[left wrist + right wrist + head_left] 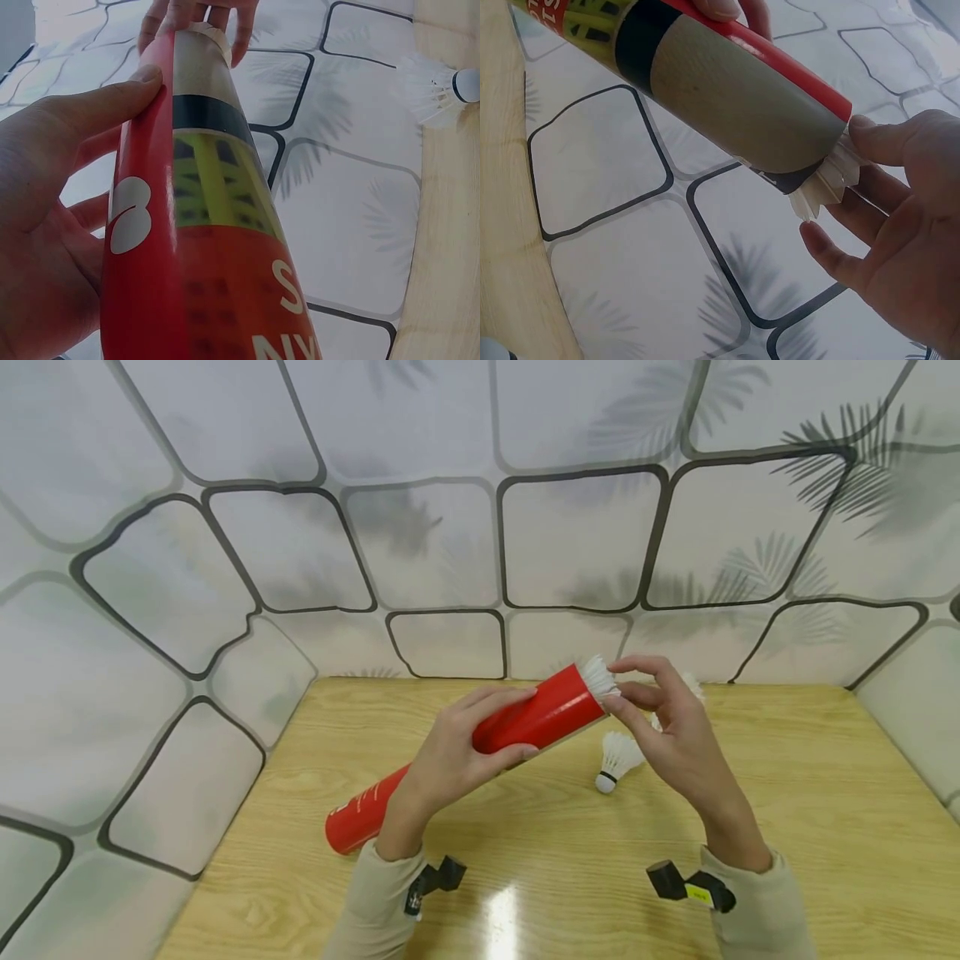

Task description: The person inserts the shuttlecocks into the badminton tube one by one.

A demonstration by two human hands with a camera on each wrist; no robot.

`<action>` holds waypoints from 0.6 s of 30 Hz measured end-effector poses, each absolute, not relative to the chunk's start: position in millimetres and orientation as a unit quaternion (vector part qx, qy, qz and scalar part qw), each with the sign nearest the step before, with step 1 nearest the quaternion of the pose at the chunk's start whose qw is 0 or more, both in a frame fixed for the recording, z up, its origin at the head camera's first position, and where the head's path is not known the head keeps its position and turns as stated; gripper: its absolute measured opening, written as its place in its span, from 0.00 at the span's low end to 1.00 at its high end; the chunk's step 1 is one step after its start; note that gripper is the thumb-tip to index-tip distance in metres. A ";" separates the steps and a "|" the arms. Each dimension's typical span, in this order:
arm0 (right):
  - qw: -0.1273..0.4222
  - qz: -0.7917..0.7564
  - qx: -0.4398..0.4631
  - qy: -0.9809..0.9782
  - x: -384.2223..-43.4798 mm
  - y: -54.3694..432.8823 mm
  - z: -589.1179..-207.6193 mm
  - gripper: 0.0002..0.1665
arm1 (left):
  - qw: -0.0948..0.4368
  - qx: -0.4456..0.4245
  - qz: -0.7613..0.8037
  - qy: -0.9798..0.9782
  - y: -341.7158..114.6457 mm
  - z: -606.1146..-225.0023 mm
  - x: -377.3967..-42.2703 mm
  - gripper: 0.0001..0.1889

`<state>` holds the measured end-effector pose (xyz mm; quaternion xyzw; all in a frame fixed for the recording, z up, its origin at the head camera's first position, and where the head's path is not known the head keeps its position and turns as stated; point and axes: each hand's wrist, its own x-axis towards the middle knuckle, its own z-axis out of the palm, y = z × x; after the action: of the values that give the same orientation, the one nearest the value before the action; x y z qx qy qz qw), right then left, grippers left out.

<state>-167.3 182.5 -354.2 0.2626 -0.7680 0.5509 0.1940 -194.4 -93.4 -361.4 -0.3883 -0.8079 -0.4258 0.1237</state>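
My left hand [457,743] grips a long red shuttlecock tube [543,710] round its upper part, thumb on the near side. The tube slants up to the right, its lower end toward the front left of the table. White feathers of a shuttlecock [597,677] stick out of the raised end; the rest of it is hidden inside. My right hand [667,718] pinches those feathers at the tube's mouth, as the right wrist view shows with the shuttlecock's feather edge [829,187] between thumb and fingers. Another shuttlecock [618,760] lies on the table below, cork toward me.
More white feathers [692,685] show partly behind my right hand. The wooden table [525,835] meets a wall [573,552] patterned with stone outlines and palm leaves at the back and left.
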 end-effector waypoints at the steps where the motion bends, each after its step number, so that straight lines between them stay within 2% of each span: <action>1: 0.194 0.548 0.266 -0.769 -167.1 182.6 -354.0 0.25 | 0.124 -0.388 -0.426 -0.808 -93.6 -361.2 -194.2 0.30; 7: 0.178 0.537 0.285 -0.773 -167.9 183.2 -355.3 0.23 | 0.124 -0.393 -0.426 -0.805 -95.4 -359.5 -193.3 0.29; 18: 0.115 0.548 0.321 -0.764 -168.5 185.0 -356.2 0.23 | 0.118 -0.402 -0.425 -0.802 -96.4 -358.8 -191.1 0.29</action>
<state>-168.5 185.0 -356.2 0.3210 -0.7638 0.5480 0.1154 -191.1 -96.4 -358.8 -0.4023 -0.8023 -0.4248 0.1179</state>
